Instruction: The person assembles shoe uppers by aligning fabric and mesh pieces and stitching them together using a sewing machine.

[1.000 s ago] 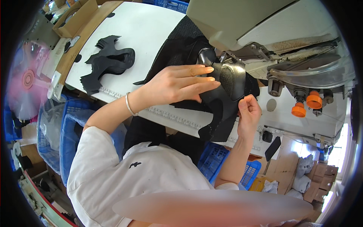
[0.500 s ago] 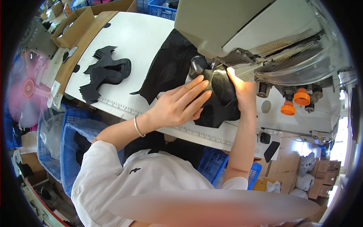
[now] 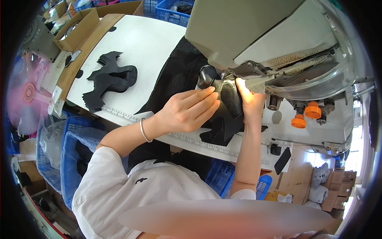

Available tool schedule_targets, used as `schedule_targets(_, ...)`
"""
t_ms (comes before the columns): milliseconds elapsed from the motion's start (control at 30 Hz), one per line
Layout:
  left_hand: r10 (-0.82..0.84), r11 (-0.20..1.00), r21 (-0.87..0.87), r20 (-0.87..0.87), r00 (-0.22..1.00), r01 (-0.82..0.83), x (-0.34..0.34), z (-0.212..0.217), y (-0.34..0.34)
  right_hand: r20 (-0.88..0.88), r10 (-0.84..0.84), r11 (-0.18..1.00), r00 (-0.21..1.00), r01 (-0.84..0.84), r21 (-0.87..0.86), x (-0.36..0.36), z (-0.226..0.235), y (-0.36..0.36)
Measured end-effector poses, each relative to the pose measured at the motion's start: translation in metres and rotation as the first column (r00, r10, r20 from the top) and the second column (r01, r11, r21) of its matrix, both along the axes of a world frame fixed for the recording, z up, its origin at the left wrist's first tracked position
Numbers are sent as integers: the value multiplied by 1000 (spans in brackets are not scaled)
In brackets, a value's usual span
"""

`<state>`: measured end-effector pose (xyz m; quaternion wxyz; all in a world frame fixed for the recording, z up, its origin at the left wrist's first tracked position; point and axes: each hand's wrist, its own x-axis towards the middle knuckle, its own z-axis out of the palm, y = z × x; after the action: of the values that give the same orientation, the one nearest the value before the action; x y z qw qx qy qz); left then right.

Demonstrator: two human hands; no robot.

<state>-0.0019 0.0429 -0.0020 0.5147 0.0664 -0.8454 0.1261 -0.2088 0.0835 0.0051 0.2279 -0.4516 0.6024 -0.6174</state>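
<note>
Left hand lay flat, fingers stretched out, pressing the black shoe piece onto the white bench right under the sewing machine head. Right hand had its grip pinched on the same piece's far edge.

We see a black shoe upper piece under our hands, matt mesh cloth with a smoother, faintly shiny trim. The sewing machine has a smooth painted metal body with a dull sheen. The tabletop is smooth, matt white. A stack of cut black pieces looks matt, like synthetic cloth. The bracelet is shiny metal.
</note>
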Motion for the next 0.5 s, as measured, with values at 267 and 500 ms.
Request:
schedule_targets(267,8,1000,27,55,998,-10,3,-2,0,-86,-16,1000,996,14,-21,3,0,0)
schedule_targets(500,-8,1000,19,42,999,7,4,-2,-6,-233,-79,997,969,71,-43,6,2,-2)
